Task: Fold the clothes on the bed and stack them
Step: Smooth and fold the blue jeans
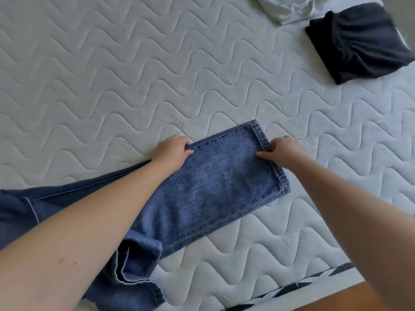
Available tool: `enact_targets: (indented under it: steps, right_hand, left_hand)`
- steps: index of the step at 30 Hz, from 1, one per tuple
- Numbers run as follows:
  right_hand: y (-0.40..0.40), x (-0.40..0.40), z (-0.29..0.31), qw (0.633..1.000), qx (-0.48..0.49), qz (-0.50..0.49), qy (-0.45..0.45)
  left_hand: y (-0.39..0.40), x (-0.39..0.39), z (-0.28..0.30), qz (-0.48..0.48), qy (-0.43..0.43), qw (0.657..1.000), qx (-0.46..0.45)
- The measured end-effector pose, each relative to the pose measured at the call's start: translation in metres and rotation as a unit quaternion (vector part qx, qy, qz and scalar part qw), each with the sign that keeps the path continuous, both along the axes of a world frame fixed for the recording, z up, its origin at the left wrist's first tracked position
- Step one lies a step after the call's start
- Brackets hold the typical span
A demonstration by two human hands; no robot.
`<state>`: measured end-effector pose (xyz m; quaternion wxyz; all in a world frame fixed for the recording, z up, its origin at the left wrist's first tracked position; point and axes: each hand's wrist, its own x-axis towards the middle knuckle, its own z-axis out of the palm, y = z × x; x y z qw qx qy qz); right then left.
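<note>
A pair of blue jeans [211,185] lies across the quilted white mattress [134,75], one leg stretched toward the middle with its hem on the right. My left hand [174,151] pinches the far seam edge of that leg, thumb on top. My right hand [284,151] pinches the hem, thumb lying on the denim. The rest of the jeans bunches at the lower left, partly hidden under my left forearm. A second hem shows at the bottom centre.
A folded black garment [359,41] sits at the far right. A crumpled white garment [289,7] lies at the top edge. The mattress's near edge with a black-patterned border [298,286] runs along the bottom right, wooden floor [336,299] beyond it.
</note>
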<state>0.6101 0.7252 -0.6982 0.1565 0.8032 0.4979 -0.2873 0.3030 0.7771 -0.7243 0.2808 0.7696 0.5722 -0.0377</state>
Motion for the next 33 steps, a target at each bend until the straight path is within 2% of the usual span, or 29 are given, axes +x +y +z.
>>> enact_targets:
  steps: [6, 11, 13, 16, 20, 23, 27, 30, 33]
  right_hand:
    - [-0.022, 0.0, -0.002, 0.993, 0.113, -0.017, 0.017]
    - [-0.046, -0.032, -0.002, 0.978, 0.202, -0.041, -0.033]
    - [-0.059, -0.065, 0.003, 0.968, 0.245, -0.042, -0.021]
    - [-0.084, -0.133, 0.015, 0.96, 0.275, -0.009, 0.058]
    - [-0.123, -0.23, 0.031, 0.934, 0.252, 0.081, 0.238]
    - [-0.15, -0.293, 0.038, 0.914, 0.234, 0.165, 0.289]
    - [-0.185, -0.346, 0.043, 0.908, 0.279, 0.186, 0.253]
    - [-0.211, -0.36, 0.039, 0.919, 0.297, 0.181, 0.184]
    - [-0.237, -0.363, 0.029, 0.947, 0.23, 0.132, 0.18]
  left_hand:
    - [-0.005, 0.019, -0.006, -0.011, 0.025, 0.998, 0.059]
    - [-0.019, -0.005, 0.016, -0.017, -0.04, 0.996, 0.076]
    - [-0.027, -0.025, 0.029, -0.022, -0.06, 0.996, 0.061]
    - [-0.042, -0.066, 0.046, -0.021, -0.09, 0.995, 0.04]
    - [-0.072, -0.13, 0.064, 0.034, -0.118, 0.992, 0.006]
    - [-0.101, -0.177, 0.071, 0.091, -0.119, 0.989, 0.001]
    - [-0.153, -0.234, 0.075, 0.14, -0.097, 0.984, 0.049]
    - [-0.196, -0.26, 0.07, 0.075, -0.05, 0.994, 0.06]
    - [-0.229, -0.273, 0.06, -0.005, 0.013, 0.999, 0.033]
